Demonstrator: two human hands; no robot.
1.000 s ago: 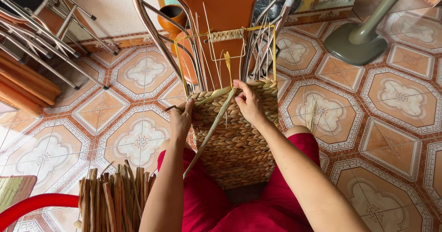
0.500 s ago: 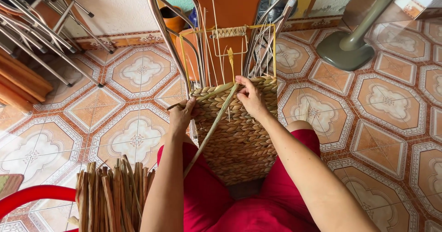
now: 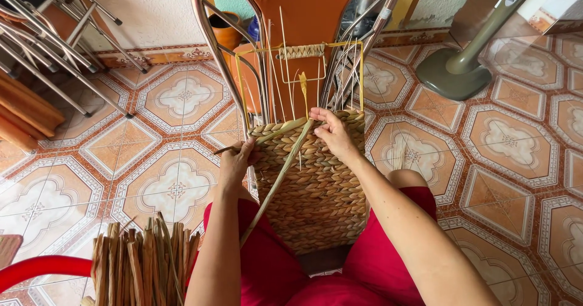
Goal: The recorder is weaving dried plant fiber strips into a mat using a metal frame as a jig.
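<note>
I take the woven basket as my landmark: it stands between the knees, leaning up against the orange chair so its open rim faces the camera. My right hand sits on the top edge of the basket, fingers pinched shut on a flat green-tan reed strand, pressing it down into the last woven row. That strand runs from the rim diagonally down across the front of the basket toward the lap, kept taut, I judge, so the weave packs tight. My left hand is at the basket's left corner, curled closed around the edge with what looks like a strand end poking out to the left; it seems to steady the frame. Above the rim, thin upright stakes and a yellow wire frame wait unwoven. Left of the basket and lower, a bundle of dried reeds stands within reach. Right of it, farther off on the tiled floor, is a fan base.
</note>
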